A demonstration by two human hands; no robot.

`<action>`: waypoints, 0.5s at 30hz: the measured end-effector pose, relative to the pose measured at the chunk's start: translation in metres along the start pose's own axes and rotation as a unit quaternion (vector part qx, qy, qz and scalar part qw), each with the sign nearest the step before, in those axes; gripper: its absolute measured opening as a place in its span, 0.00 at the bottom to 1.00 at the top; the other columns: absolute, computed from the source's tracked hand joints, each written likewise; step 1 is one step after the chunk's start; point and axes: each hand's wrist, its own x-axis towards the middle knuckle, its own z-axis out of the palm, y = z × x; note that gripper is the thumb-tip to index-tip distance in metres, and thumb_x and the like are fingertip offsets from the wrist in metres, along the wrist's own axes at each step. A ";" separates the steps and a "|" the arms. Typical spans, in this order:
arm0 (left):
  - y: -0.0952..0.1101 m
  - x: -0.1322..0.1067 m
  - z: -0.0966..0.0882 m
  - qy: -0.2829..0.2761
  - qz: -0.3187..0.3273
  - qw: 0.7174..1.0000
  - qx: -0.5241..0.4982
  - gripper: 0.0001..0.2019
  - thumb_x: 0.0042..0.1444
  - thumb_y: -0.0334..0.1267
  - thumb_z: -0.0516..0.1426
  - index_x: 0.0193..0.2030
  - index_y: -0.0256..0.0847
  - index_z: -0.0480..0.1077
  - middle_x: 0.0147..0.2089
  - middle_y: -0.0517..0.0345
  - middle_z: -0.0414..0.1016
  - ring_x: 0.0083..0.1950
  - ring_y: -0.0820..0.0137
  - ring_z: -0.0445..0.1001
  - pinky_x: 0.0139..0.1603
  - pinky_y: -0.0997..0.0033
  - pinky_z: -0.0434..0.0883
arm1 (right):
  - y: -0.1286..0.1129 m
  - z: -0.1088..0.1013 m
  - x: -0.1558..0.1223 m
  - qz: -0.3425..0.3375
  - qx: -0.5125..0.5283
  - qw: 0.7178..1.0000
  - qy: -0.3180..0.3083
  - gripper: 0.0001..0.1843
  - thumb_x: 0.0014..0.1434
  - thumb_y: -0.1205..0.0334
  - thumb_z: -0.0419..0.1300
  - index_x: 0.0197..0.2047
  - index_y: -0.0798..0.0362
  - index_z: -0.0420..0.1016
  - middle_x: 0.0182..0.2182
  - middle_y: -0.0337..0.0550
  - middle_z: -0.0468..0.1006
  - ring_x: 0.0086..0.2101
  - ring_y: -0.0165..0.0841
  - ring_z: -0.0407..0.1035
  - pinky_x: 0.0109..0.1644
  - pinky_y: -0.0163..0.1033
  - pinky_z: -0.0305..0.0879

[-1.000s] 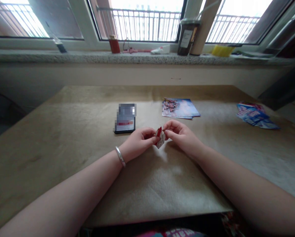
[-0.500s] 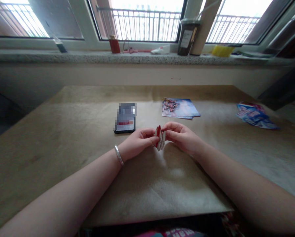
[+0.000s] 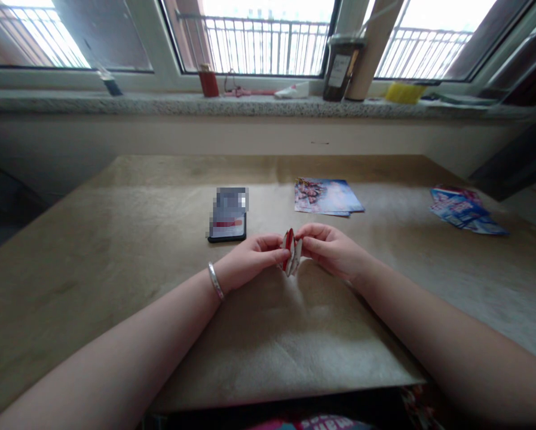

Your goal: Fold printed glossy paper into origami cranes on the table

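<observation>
Folded paper [image 3: 291, 251] sits just above surface [image 3: 115, 239], near phone [image 3: 227, 222]. Left grip [image 3: 250, 261] and right grip [image 3: 334, 251] both pinch it. Best to pinch at the edges and keep creases aligned.

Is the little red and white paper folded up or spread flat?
Folded up. The paper shows narrow doubled flaps, pinched between the left hand and the right hand, not a flat sheet.
</observation>
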 end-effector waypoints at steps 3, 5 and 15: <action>0.000 0.000 0.000 -0.003 0.002 1.000 -0.004 0.11 0.50 0.42 0.62 0.34 0.35 0.73 0.33 0.57 0.75 0.35 0.71 0.71 0.41 0.71 0.67 | 0.000 0.001 0.000 -0.002 0.003 1.000 -0.003 0.14 0.43 0.53 0.71 0.31 0.50 0.76 0.26 0.35 0.78 0.30 0.28 0.73 0.40 0.37 0.69; 0.001 0.000 0.000 -0.009 0.005 1.000 -0.007 0.11 0.50 0.43 0.62 0.34 0.35 0.73 0.33 0.57 0.75 0.35 0.72 0.71 0.40 0.71 0.67 | 0.000 0.001 0.000 -0.001 -0.001 1.000 -0.003 0.15 0.43 0.52 0.71 0.31 0.50 0.75 0.26 0.35 0.78 0.29 0.28 0.73 0.41 0.38 0.70; -0.003 0.002 -0.001 0.015 0.006 1.000 0.018 0.14 0.49 0.44 0.62 0.36 0.35 0.72 0.33 0.57 0.74 0.35 0.72 0.70 0.40 0.71 0.66 | -0.002 0.003 -0.002 -0.106 -0.135 0.985 0.022 0.10 0.51 0.56 0.65 0.32 0.50 0.69 0.29 0.35 0.74 0.31 0.26 0.70 0.40 0.35 0.68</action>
